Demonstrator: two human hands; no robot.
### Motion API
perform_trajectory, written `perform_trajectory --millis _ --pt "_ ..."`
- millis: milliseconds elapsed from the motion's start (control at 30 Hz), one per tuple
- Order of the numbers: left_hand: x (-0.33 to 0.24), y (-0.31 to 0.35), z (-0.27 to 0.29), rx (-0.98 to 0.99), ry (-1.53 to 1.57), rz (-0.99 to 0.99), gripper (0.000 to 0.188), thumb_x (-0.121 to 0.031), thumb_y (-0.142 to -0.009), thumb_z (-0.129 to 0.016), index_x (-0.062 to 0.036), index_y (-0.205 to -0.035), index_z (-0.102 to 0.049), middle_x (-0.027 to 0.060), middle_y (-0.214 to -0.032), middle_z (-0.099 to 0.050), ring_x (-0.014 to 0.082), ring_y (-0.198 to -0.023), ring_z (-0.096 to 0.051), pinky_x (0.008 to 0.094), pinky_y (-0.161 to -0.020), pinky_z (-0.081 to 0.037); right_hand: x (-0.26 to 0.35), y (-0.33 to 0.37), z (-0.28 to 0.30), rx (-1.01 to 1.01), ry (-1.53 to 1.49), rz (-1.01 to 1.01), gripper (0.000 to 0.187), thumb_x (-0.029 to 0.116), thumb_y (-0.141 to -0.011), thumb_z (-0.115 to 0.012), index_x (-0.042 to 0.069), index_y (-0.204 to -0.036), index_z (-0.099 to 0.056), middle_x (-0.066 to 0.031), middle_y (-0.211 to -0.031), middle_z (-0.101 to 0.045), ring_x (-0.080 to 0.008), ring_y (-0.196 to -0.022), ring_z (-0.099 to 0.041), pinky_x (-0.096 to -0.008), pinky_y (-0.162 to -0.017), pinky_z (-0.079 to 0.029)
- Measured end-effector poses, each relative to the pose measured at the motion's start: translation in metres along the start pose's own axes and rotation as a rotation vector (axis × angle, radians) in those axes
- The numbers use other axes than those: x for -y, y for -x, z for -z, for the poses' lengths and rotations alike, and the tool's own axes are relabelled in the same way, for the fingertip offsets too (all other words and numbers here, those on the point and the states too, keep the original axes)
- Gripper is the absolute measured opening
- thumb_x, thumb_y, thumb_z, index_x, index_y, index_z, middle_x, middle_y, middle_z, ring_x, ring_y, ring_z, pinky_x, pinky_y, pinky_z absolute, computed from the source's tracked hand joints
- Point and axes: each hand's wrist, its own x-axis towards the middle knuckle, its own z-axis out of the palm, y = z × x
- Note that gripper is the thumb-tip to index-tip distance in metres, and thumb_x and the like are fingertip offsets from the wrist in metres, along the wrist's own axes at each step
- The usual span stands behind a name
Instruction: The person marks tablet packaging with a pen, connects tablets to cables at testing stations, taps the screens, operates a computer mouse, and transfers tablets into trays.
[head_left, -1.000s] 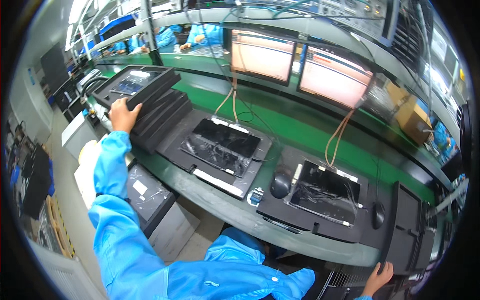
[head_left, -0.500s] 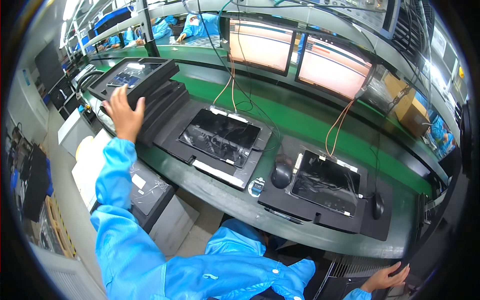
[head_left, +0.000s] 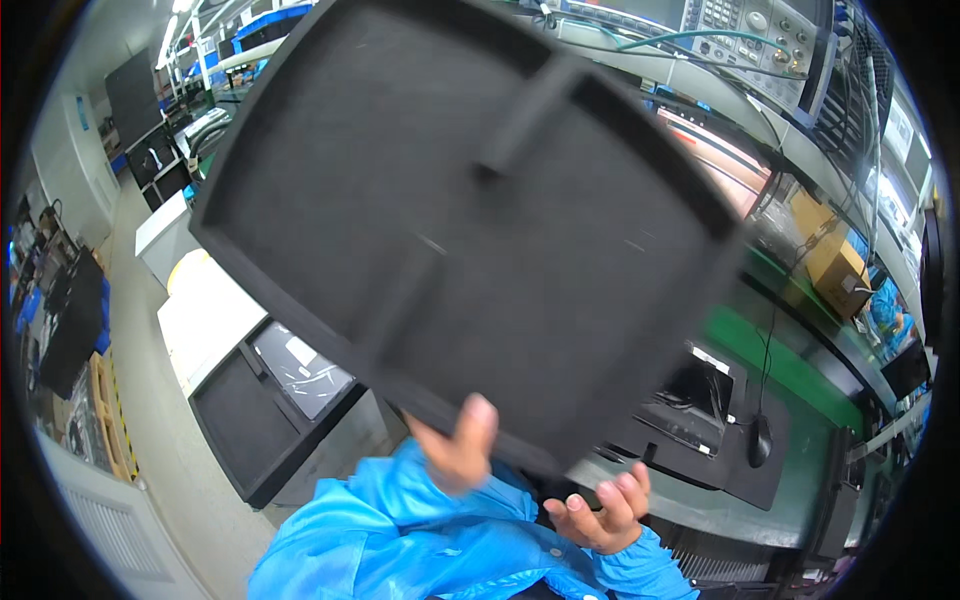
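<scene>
A large black foam tray (head_left: 400, 210), with raised rims and short ribs dividing its recess, fills the middle of the view, tilted and held up close. No part shows in its recess. My left hand (head_left: 457, 450) is closed on the tray's lower edge, thumb on the near side and the other fingers mostly hidden. My right hand (head_left: 605, 512) is just below the tray's lower right corner, palm up with bent fingers apart, holding nothing. Contact between that hand and the tray cannot be made out. The tray hides most of the bench.
Lower left, another black tray (head_left: 240, 425) holds a film-covered panel (head_left: 305, 372) beside a white surface (head_left: 215, 315). At right on the green bench lie a dark screen panel (head_left: 692, 395) and a black mouse (head_left: 760, 440). Cables, a cardboard box (head_left: 830, 250) and instruments (head_left: 755, 40) stand behind.
My left hand has come from the tray stack at the left to the middle, now gripping a raised tray. My right hand has moved inward from the lower right. The view has shifted slightly.
</scene>
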Motion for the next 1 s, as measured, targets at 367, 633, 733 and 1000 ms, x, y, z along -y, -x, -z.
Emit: perform_trajectory --millis 367,633,733,1000 --pt "-0.120 -0.427 0.099 -0.109 -0.365 0.034 0.049 -0.042 -0.090 -0.071 -0.0063 -0.123 -0.064 0.0117 -0.124 -0.067 0.0205 -0.109 -0.062 0.0423 -0.092 -0.050 0.005 0.002 -0.012 0.298 -0.234 -0.238 0.028 0.011 -0.074 -0.079 0.008 -0.101 -0.074 -0.0092 -0.115 -0.068 -0.0323 -0.111 -0.065 -0.0468 -0.093 -0.056" --pt "-0.074 -0.463 0.140 -0.289 -0.787 -0.273 0.114 -0.070 -0.081 -0.073 -0.0100 -0.166 -0.026 0.0303 -0.168 -0.020 0.0430 -0.156 -0.019 0.0491 -0.125 -0.020 0.001 0.014 -0.012 0.344 -0.279 -0.390 0.027 0.011 -0.076 -0.077 0.005 -0.103 -0.074 -0.0105 -0.114 -0.071 -0.0323 -0.110 -0.067 -0.0452 -0.094 -0.055" --pt "-0.059 -0.472 0.134 -0.184 -1.449 -0.519 0.100 -0.073 -0.082 -0.072 -0.0141 -0.157 -0.044 0.0301 -0.166 -0.023 0.0452 -0.155 -0.018 0.0517 -0.124 -0.023 -0.004 0.018 -0.015 0.355 -0.282 -0.388 0.023 0.012 -0.076 -0.080 0.005 -0.098 -0.075 -0.0102 -0.112 -0.072 -0.0302 -0.109 -0.069 -0.0416 -0.090 -0.058" --pt "-0.055 -0.519 0.173 0.342 -1.338 -0.831 0.035 -0.029 -0.096 -0.076 0.0026 -0.099 -0.062 0.0115 -0.101 -0.061 0.0249 -0.093 -0.058 0.0379 -0.089 -0.047 -0.023 0.029 0.002 0.365 -0.265 -0.449 0.022 0.012 -0.080 -0.079 0.003 -0.099 -0.074 -0.0092 -0.115 -0.070 -0.0283 -0.110 -0.068 -0.0399 -0.091 -0.059"
